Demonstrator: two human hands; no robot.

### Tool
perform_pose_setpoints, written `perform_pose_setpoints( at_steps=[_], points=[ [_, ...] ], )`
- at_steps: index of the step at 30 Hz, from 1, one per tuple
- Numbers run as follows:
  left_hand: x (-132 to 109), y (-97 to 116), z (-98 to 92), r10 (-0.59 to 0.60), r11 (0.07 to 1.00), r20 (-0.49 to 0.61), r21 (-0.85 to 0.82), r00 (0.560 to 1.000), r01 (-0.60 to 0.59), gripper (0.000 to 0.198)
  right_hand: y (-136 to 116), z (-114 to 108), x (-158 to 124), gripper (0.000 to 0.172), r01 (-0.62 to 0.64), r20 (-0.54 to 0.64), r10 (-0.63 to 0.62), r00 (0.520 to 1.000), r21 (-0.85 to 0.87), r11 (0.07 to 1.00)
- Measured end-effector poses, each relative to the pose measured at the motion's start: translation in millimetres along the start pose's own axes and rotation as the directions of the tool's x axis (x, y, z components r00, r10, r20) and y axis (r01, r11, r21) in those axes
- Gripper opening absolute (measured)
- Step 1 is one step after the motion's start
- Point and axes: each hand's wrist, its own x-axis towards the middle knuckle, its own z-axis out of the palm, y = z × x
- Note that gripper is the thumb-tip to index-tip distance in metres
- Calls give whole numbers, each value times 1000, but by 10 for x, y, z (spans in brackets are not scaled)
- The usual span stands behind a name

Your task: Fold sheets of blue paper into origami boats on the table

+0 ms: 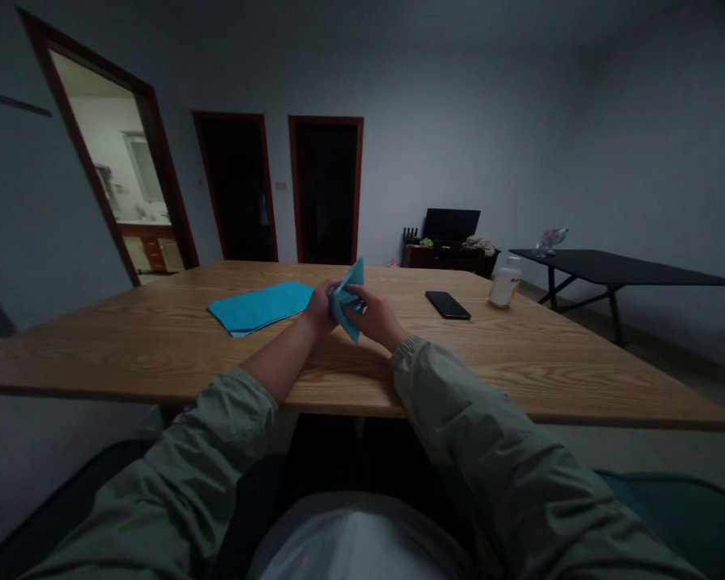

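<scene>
Olive-green jacket sleeves (495, 451), elastic cuffs (406, 348)

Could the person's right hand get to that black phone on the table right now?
Probably yes, if it lets go: the right hand grips the folded blue paper, but the phone lies flat just to its right, with only bare table between.

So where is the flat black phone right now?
In the head view, the flat black phone lies on the light wooden table, to the right of the right hand and just left of the pale cup.
</scene>
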Motion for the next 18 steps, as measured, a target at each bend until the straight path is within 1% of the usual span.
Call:
perform_pose_setpoints(
  at_steps=[2,4,7,10,12,13,15,16,18],
  points=[
    [7,2,-15,-16,1000,5,-4,1000,16,26,-7,-22,1,39,4,-9,-4,1000,-12,1000],
    [21,10,-33,4,1000,-2,-9,1000,-4,25,-33,-66,-6,39,19,-41,-20,999,-23,1000],
    [57,40,-83,108,993,-35,-46,994,-109,26,-85,-151,-38,39,76,-85,-79,993,-33,997],
    [88,66,-147,230,968,-108,-81,967,-239,31,-91,-177,-86,36,134,-29,-137,990,-82,988],
    [98,60,-179,271,955,-147,-80,951,-284,33,-46,-139,-106,28,142,35,-139,990,-108,984],
    [102,48,-192,266,958,-148,-72,953,-278,34,-8,-113,-108,22,133,58,-127,990,-111,985],
    [121,13,-227,210,976,-132,-24,969,-215,39,93,-73,-96,13,97,73,-89,993,-115,989],
    [139,-3,-260,170,985,-139,25,976,-168,42,153,-71,-84,13,75,68,-67,995,-122,990],
    [194,-16,-382,137,977,-215,191,967,-96,46,292,-117,-60,15,26,32,-21,999,-155,988]
  ],
)
